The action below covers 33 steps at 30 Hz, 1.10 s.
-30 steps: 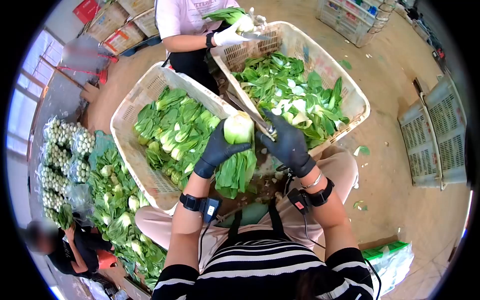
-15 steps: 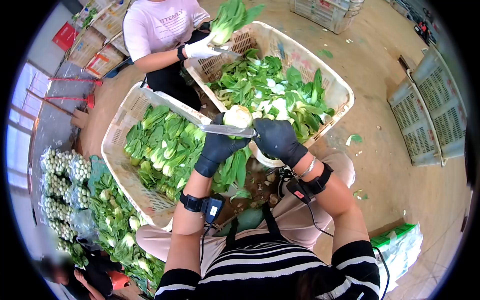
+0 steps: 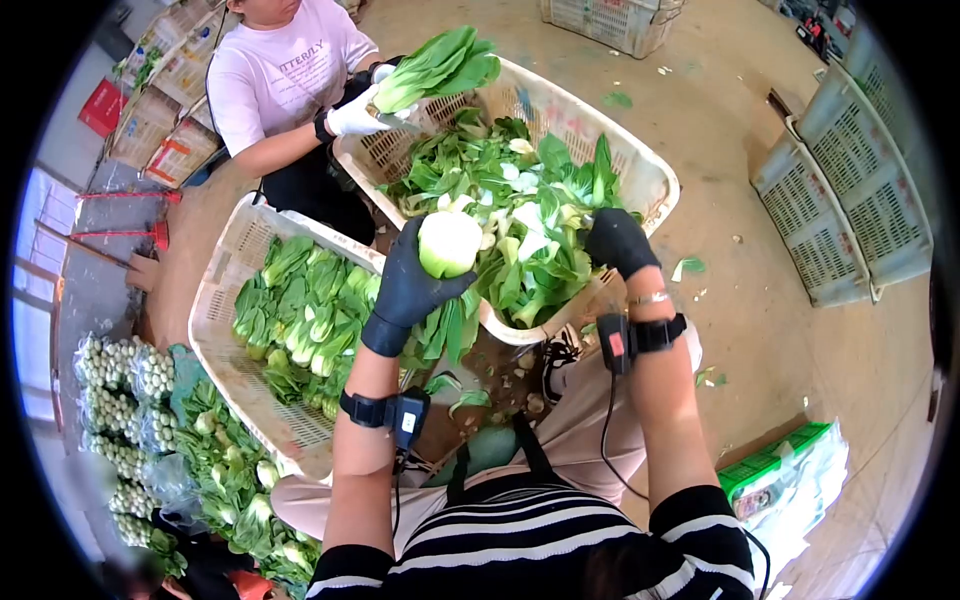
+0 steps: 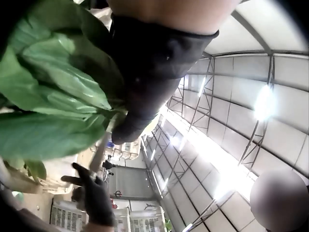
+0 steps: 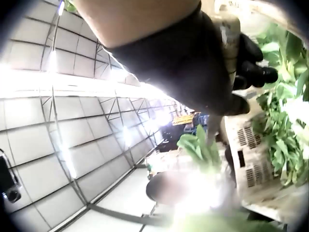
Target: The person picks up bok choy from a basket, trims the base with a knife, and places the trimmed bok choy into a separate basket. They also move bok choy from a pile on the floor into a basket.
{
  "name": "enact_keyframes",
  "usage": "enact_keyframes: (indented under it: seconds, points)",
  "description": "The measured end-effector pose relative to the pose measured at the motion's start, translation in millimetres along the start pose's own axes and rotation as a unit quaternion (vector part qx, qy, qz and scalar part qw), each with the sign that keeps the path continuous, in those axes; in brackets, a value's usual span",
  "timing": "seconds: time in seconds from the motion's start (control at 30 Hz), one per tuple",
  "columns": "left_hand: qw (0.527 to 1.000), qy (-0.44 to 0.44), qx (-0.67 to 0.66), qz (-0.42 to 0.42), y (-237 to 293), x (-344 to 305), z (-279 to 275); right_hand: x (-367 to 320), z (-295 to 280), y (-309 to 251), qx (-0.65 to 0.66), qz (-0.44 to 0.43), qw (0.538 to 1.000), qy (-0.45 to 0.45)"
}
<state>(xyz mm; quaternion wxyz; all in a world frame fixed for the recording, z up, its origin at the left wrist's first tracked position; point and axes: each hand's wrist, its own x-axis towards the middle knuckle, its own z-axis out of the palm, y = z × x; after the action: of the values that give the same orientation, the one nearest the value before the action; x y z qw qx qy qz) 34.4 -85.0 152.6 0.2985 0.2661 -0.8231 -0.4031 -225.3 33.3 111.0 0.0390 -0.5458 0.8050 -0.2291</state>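
Note:
My gloved left hand (image 3: 408, 292) grips a bok choy (image 3: 449, 243), its pale cut base facing up and its leaves hanging below the hand. Those broad green leaves fill the left side of the left wrist view. Over the right rim of the far crate (image 3: 655, 180), my gloved right hand (image 3: 620, 243) holds a knife (image 5: 231, 44); the handle shows in its grasp in the right wrist view. In the head view the knife is hidden by the hand. Loose leaves and trimmings (image 3: 530, 245) lie in that crate, below and between my hands.
A near-left crate (image 3: 212, 325) holds rows of bok choy. Opposite, a person (image 3: 290, 75) in white gloves holds another bok choy (image 3: 435, 70) over the far crate. More greens (image 3: 225, 480) are heaped at left; stacked crates (image 3: 850, 170) stand at right.
The knife was across the bok choy's base half a second ago; my right hand has since moved right, away from it. Left hand keeps the bok choy, its base now smoother and paler.

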Motion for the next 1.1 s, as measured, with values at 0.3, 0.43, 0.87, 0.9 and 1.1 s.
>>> enact_keyframes:
  seconds: [0.3, 0.43, 0.87, 0.9, 1.1]
  points:
    - [0.952, -0.173, -0.238, -0.078, -1.4, 9.7, 22.7, -6.9, -41.3, -74.5, 0.281, -0.221, 0.930, -0.088]
    - [0.924, -0.250, -0.266, -0.110, -14.5, 22.2, 26.0, -1.1, -32.4, -63.1, 0.263, -0.266, 0.926, -0.050]
    - [0.887, -0.343, -0.291, -0.101, -8.8, 42.2, -4.1, 60.6, -12.8, 26.2, 0.056, -0.198, 0.970, 0.132]
    - [0.891, -0.281, -0.341, -0.099, -19.3, 36.8, 1.5, 51.7, -26.8, 1.6, 0.190, -0.105, 0.976, 0.004]
    - [0.669, -0.187, -0.701, -0.161, -45.9, 16.5, 35.2, 25.5, -26.8, -59.2, 0.548, -0.086, 0.793, -0.253]
